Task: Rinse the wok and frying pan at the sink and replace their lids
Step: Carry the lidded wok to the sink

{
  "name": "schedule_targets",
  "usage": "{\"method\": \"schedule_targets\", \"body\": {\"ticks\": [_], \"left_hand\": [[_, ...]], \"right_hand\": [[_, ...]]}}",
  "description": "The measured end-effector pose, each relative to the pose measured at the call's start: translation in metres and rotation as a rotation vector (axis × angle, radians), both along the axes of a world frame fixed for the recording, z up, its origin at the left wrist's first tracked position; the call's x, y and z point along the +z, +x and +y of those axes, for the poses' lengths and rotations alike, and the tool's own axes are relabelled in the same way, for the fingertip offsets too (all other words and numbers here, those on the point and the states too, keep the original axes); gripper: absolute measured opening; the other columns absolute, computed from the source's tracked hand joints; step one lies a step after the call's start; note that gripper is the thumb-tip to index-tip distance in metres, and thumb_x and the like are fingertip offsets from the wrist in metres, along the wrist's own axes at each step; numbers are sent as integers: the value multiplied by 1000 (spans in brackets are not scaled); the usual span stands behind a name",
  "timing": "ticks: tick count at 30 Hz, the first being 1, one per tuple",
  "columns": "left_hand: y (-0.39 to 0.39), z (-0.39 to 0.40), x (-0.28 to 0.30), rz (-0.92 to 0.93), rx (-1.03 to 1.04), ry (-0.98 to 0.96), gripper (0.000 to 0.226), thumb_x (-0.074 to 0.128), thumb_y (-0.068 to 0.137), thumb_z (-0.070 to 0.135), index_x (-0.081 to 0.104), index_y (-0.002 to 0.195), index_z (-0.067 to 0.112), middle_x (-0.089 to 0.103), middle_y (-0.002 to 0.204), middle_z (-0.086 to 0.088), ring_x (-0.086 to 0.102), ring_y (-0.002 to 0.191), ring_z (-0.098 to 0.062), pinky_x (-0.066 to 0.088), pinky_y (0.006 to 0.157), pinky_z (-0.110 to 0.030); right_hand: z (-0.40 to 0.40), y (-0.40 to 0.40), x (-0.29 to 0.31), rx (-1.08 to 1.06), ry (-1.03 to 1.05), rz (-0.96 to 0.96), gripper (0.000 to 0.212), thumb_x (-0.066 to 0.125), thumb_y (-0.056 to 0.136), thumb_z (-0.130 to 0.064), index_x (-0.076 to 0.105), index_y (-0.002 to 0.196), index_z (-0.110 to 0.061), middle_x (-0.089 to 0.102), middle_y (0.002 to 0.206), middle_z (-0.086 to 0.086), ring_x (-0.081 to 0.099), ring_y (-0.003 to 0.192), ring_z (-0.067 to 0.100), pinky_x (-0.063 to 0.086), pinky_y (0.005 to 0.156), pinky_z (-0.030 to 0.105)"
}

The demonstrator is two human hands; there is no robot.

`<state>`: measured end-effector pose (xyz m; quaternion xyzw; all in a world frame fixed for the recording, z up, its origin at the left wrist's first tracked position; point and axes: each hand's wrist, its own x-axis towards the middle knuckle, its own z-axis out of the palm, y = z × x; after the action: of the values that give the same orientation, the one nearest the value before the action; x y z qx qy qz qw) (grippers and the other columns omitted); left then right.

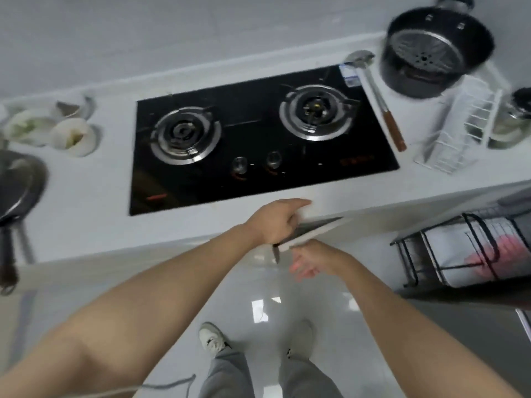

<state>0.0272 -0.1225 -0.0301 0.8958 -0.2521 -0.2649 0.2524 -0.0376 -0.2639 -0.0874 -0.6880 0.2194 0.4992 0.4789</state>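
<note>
left hand (276, 222): fingers curled round a thin flat glass-like thing with a pale rim (311, 231), held at the worktop (94, 202) front edge; could be a lid, blurred
right hand (309, 261): just below that rim, fingers loosely spread, holding nothing
frying pan (20, 185): far left on worktop, handle over the edge
black pot (431, 53): back right, steamer insert inside
hob (253, 139): both burners bare
ladle (373, 93): along hob's right edge

frying pan (20, 185): cut off by left edge
left hand (277, 222): held object blurred, cannot be identified
pot (431, 53): top cropped
</note>
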Motion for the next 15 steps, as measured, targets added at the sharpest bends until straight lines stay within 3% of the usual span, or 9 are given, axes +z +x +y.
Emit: {"method": "schedule_targets", "body": {"ticks": [4,11,13,15], "left_hand": [[-18,106,57,-153,223,-41,42,48,98,22,52,141,24,59,137,4,52,127,-15,41,106,-32],[-48,329,149,-339,699,18,35,49,96,26,62,128,25,69,119,5,64,108,-15,50,93,-36],[-71,395,168,-370,823,26,34,48,94,30,64,124,26,71,113,7,66,102,-15,52,89,-36],[-94,456,181,-396,945,31,32,47,95,32,65,120,27,71,112,9,65,101,-13,52,88,-34]], "right_hand": [[63,29,78,285,49,-82,47,46,102,-44,64,105,0,75,76,12,70,56,21,40,49,23],[302,69,210,638,64,-591,49,44,101,-47,69,100,-5,71,62,6,67,52,17,45,56,28],[374,60,234,714,76,-667,49,43,101,-47,68,101,-5,72,67,7,66,54,17,48,61,29],[437,49,245,754,100,-698,47,42,102,-44,67,104,-5,73,76,11,65,54,17,44,55,25]]}}
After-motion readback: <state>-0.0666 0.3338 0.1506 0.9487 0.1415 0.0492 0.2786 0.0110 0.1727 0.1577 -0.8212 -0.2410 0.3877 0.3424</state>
